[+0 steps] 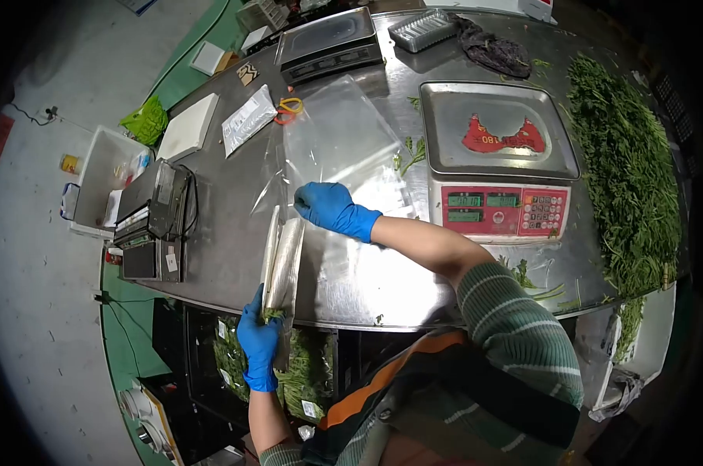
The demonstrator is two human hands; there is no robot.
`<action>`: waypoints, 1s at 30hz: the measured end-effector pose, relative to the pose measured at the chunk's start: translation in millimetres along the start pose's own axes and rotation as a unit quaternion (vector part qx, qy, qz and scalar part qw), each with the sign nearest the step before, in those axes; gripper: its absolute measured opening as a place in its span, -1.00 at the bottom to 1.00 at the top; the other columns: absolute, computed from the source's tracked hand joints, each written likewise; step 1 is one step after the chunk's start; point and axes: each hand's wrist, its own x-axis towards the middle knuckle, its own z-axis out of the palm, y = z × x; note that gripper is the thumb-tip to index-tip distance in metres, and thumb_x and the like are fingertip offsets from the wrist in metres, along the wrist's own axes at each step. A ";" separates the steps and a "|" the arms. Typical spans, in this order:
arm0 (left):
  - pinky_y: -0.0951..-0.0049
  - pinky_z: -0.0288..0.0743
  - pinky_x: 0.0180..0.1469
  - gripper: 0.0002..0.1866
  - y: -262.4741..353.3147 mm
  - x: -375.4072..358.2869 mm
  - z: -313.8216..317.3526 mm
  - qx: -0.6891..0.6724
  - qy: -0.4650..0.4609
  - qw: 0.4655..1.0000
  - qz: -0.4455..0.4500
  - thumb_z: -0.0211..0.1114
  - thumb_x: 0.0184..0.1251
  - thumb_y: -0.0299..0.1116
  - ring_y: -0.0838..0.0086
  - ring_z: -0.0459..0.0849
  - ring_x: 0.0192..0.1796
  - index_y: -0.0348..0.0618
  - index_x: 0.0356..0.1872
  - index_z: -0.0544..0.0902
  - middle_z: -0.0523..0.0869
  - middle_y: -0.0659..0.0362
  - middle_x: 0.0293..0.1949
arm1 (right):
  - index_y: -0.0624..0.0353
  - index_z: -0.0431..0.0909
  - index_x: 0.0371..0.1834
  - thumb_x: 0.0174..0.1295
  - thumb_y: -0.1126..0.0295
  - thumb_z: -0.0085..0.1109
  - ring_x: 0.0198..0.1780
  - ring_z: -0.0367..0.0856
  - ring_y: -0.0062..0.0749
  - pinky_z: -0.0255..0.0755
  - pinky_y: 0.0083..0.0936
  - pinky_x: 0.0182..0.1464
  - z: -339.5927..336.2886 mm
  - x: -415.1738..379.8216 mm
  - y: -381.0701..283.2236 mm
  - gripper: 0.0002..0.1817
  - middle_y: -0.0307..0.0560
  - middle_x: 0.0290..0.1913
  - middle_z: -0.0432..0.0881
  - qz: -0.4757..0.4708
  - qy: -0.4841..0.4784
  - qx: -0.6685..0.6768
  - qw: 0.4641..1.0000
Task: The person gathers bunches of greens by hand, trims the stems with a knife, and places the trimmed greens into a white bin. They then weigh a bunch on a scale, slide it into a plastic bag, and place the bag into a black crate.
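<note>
My left hand (260, 338), in a blue glove, is wrapped round the lower end of a long, narrow clear plastic bag (288, 260). The bag looks pale and silvery along its length, with a bit of green leaf near my fingers, and reaches over the table's front edge. Just above its upper end, my right hand (324, 206), also gloved in blue, is closed with curled fingers; what they pinch is hidden. Flat clear plastic bags (340, 128) lie on the metal table (351, 287) under and beyond that hand.
A red-fronted scale (500, 210) with a steel pan stands right of my right hand. Leafy greens (627, 171) are heaped at the far right. Another scale (328, 46) is at the back. A black device (153, 217) sits left. Bagged greens (308, 380) fill crates below the edge.
</note>
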 end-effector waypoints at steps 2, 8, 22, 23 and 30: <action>0.50 0.41 -0.19 -0.30 3.6 -3.6 -1.4 0.011 -0.007 0.999 0.032 0.26 -0.26 -0.67 0.45 0.54 -0.32 0.06 0.09 0.46 0.57 0.13 -0.32 | 0.07 0.53 -0.44 0.02 0.22 0.05 -0.43 0.54 -0.15 0.41 -0.31 -0.44 6.0 -10.1 -18.9 -0.82 -0.10 -0.46 0.55 -0.086 -0.037 -0.005 0.996; 0.42 0.44 -0.35 -0.27 29.0 -10.8 -1.8 0.158 -0.041 0.986 0.036 0.31 -0.33 -0.65 0.33 0.55 -0.41 0.09 0.07 0.47 0.55 0.10 -0.37 | 0.08 0.50 -0.50 -0.04 0.28 0.05 -0.43 0.55 -0.16 0.41 -0.33 -0.43 28.9 -12.4 -47.1 -0.86 -0.08 -0.48 0.54 -0.097 -0.078 0.047 0.991; 0.56 0.42 -0.31 -0.66 -25.0 -0.6 44.4 -0.407 0.121 0.899 -0.108 0.26 -0.04 -0.56 0.54 0.51 -0.34 -0.34 -0.16 0.46 0.55 0.17 -0.30 | 0.11 0.47 -0.17 -0.05 0.07 0.19 -0.28 0.53 -0.16 0.43 -0.37 -0.23 -3.1 -79.8 -97.1 -0.56 -0.04 -0.33 0.51 -0.105 0.048 0.247 0.962; 0.58 0.40 -0.32 -0.68 -1.0 0.2 48.7 -0.402 0.139 0.896 -0.126 0.26 0.01 -0.50 0.55 0.50 -0.34 -0.33 -0.16 0.48 0.56 0.17 -0.29 | 0.21 0.32 0.06 -0.14 -0.02 0.28 -0.10 0.48 -0.10 0.38 -0.39 -0.05 -1.4 -84.2 -86.6 -0.27 0.09 -0.14 0.47 0.019 -0.021 0.219 0.975; 0.56 0.34 -0.55 -0.53 -21.1 -13.6 48.9 -0.277 -0.165 0.926 -0.197 0.15 0.21 -0.21 0.57 0.51 -0.59 -0.06 0.15 0.37 0.57 0.25 -0.53 | 0.27 -0.06 0.30 -0.13 0.39 0.28 0.18 0.29 -0.25 0.23 -0.50 0.14 38.6 -138.2 -13.2 -0.09 0.14 0.21 0.24 0.303 -0.179 0.423 0.835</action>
